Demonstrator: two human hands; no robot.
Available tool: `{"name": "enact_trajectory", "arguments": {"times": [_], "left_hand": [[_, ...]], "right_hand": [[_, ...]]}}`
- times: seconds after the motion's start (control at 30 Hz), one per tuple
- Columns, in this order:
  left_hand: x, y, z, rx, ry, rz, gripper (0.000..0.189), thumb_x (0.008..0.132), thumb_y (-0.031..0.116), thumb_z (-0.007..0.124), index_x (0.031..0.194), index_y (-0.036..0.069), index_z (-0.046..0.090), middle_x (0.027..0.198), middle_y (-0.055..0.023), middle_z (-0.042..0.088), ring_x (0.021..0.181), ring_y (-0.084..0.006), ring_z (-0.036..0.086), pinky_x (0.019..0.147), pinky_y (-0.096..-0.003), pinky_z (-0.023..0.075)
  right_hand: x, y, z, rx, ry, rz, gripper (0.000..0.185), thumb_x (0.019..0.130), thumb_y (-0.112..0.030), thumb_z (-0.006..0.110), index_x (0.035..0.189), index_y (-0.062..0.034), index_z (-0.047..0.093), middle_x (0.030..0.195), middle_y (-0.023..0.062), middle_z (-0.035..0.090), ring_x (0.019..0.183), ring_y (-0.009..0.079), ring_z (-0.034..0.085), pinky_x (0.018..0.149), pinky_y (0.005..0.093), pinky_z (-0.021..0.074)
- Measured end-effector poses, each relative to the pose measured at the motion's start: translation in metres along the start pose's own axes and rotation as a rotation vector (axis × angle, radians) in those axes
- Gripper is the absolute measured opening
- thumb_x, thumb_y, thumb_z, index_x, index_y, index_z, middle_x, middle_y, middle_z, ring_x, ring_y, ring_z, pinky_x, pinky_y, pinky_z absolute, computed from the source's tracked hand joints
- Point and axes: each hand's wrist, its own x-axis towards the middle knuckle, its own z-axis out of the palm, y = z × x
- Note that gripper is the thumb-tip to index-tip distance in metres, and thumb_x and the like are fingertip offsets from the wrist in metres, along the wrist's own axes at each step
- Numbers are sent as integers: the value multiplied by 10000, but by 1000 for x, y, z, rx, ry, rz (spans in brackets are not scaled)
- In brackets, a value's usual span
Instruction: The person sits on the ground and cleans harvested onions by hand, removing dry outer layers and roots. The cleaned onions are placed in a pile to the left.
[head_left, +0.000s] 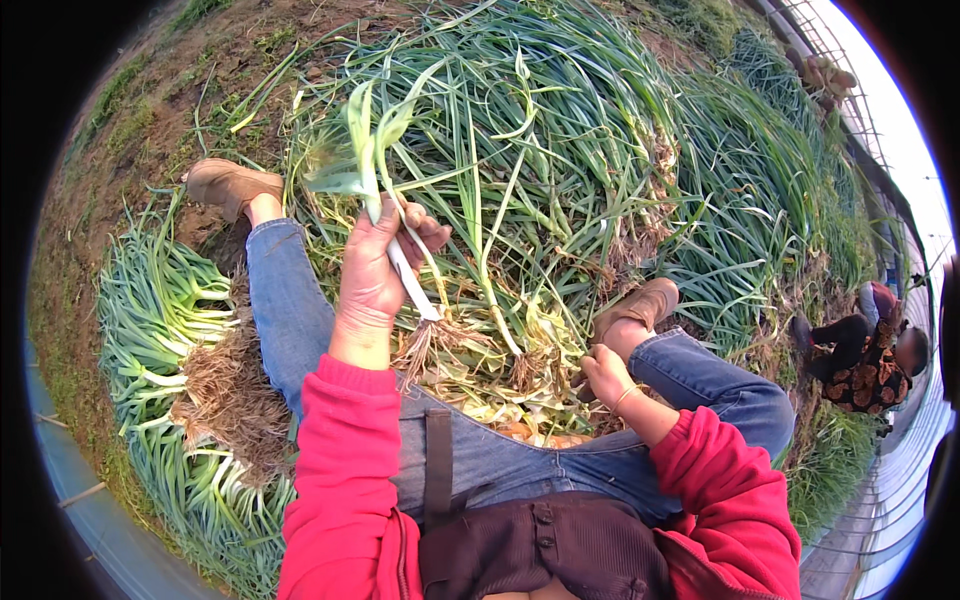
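My left hand (382, 255) grips two green onion plants (406, 271) upright by their pale stems, with brown roots hanging below and green leaves above. My right hand (606, 375) is low beside my right shoe; its fingers point down into the leaf litter, and what they touch is hidden. Between my legs another green onion (493, 300) lies with its roots towards me. Stripped yellowish leaves (551, 330) are spread around it. A large heap of long green onions (517, 127) lies beyond my feet.
A pile of onions with roots facing my leg (165, 322) lies at left. My brown shoes (232, 186) frame the work spot. More onions (750, 195) lie at right, where another person (862, 360) sits. The greenhouse's plastic wall (915, 135) curves behind.
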Motion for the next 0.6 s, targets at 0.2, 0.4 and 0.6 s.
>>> {"name": "enact_trajectory", "arguments": {"times": [0.2, 0.4, 0.6], "left_hand": [[-7, 32, -33, -215, 70, 32, 234, 899, 270, 519, 942, 41, 539, 584, 30, 355, 480, -74, 347, 398, -195, 313], [-9, 16, -50, 13, 343, 51, 218, 888, 258, 542, 916, 42, 546, 518, 51, 352, 446, -73, 361, 395, -208, 312], [-11, -31, -28, 394, 405, -439, 254, 813, 216, 650, 924, 4, 564, 513, 27, 447, 427, -88, 431, 401, -220, 335]], "right_hand": [[66, -37, 49, 108, 1, -460, 413, 814, -187, 625, 1124, 23, 450, 820, 121, 629, 696, 159, 608, 630, 268, 490], [95, -78, 81, 67, -159, -332, 407, 743, -153, 683, 1091, 9, 548, 855, 103, 629, 743, 181, 598, 694, 293, 474], [55, -98, 43, 668, -520, -191, 257, 794, -185, 677, 985, -60, 559, 706, -11, 583, 563, 83, 539, 496, 218, 441]]}}
